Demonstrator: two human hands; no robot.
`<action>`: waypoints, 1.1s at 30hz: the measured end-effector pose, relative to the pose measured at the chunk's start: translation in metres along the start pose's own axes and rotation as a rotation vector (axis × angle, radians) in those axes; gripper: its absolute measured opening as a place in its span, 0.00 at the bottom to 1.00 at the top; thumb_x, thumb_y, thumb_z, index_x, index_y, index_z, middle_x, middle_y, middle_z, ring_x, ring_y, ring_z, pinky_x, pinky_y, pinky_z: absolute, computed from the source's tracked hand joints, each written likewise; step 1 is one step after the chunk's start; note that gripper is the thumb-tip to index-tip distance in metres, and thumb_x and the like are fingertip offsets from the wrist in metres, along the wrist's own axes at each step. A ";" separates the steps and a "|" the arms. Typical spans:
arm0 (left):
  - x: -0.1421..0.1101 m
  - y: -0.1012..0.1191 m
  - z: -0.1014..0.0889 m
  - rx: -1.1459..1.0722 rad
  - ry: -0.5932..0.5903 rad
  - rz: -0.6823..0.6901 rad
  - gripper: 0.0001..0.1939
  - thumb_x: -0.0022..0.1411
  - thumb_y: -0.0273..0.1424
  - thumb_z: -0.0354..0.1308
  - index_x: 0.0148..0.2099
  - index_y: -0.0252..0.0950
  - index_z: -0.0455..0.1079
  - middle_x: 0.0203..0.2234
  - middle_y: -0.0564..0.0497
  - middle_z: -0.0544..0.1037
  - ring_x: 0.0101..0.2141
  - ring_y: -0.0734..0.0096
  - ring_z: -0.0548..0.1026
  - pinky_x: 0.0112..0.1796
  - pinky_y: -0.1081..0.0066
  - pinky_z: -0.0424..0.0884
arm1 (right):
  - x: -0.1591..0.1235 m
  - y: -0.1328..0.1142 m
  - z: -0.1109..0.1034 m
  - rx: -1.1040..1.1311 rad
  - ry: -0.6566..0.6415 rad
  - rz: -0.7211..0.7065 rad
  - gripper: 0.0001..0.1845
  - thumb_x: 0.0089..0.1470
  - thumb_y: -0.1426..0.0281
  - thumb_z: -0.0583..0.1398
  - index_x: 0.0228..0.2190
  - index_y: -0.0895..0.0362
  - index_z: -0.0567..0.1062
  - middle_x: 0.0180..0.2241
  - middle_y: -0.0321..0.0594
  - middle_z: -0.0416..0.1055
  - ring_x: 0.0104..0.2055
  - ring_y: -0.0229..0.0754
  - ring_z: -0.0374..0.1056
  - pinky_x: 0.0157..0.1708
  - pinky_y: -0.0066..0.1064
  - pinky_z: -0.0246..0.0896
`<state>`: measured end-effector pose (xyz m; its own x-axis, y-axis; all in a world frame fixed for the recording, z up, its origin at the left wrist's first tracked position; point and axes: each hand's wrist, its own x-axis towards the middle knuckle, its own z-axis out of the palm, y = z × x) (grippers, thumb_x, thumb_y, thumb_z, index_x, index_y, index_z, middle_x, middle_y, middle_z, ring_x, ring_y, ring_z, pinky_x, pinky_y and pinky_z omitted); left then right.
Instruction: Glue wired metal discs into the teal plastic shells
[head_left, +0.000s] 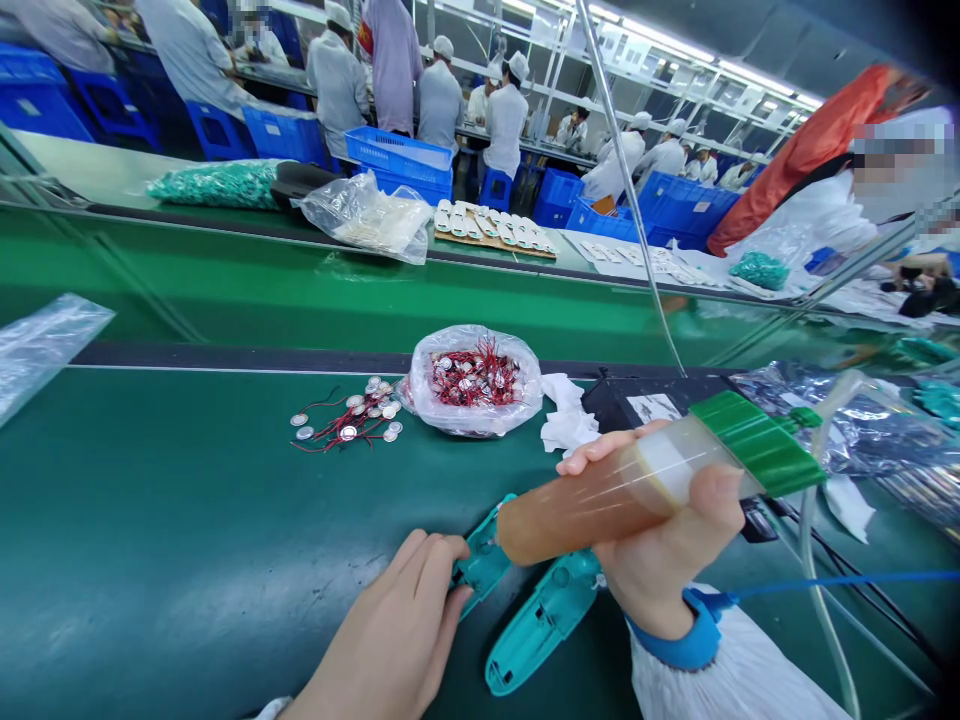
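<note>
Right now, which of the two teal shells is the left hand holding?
The farther-left teal shell, partly behind the brown-filled tube, its edge gripped by the left hand. The other shell, to its right, is apart from that hand.

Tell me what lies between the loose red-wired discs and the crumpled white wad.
In the head view, an open plastic bag filled with more red-wired discs sits between the loose discs and the white wad.

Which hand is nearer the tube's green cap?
Right. The right hand grips the tube beside the green cap; the left hand is farther off, holding a teal shell.
</note>
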<state>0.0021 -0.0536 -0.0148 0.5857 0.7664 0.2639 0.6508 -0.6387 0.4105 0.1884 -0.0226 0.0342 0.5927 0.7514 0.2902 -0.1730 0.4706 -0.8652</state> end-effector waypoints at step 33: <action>0.000 -0.002 -0.001 0.043 -0.006 0.039 0.11 0.68 0.25 0.39 0.47 0.39 0.59 0.32 0.51 0.73 0.29 0.63 0.76 0.27 0.65 0.74 | 0.002 0.001 0.002 0.023 -0.004 -0.025 0.24 0.43 0.45 0.57 0.28 0.53 0.68 0.18 0.33 0.71 0.17 0.44 0.68 0.16 0.34 0.64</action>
<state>0.0001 -0.0522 -0.0149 0.6140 0.7404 0.2735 0.6473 -0.6706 0.3623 0.1881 -0.0202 0.0346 0.5941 0.7411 0.3127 -0.1767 0.4995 -0.8481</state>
